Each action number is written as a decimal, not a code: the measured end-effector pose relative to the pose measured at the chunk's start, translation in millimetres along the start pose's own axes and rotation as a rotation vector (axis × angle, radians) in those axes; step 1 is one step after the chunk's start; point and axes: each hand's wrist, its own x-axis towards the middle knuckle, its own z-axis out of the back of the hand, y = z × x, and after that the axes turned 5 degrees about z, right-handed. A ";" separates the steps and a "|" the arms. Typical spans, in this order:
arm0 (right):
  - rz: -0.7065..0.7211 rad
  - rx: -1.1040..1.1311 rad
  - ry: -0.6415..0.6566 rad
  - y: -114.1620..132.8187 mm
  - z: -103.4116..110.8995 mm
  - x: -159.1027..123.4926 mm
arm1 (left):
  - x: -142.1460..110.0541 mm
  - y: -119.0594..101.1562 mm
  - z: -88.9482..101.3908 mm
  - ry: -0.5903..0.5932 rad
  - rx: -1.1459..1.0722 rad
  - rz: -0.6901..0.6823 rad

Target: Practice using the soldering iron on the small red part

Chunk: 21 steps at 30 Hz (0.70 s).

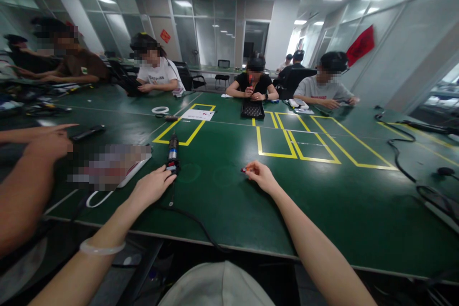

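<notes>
My left hand point(150, 186) rests on the green table point(229, 201), its fingertips touching the near end of a dark corded tool point(173, 152) that lies pointing away from me. The tool's black cable point(193, 220) runs back toward the table's front edge. My right hand point(261, 175) is closed in a pinch on a small red and dark object point(244, 170) held just above the table. A pale bangle point(102, 248) sits on my left wrist.
Another person's arm and pointing hand point(46, 141) reach in from the left beside a white device point(132, 172). Yellow tape rectangles point(297, 146) mark the table. Several people sit along the far side. Black cables point(398, 153) lie at the right. A black keyboard point(253, 109) lies ahead.
</notes>
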 end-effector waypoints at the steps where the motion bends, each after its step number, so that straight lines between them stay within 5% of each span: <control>1: 0.002 -0.001 0.000 -0.2 0.1 0.0 | -1.7 -9.4 -0.6 0.000 0.013 0.008; 21: 0.084 -0.251 -0.069 12.5 7.8 -1.0 | -18.6 -189.1 -1.9 -0.007 -0.065 -0.306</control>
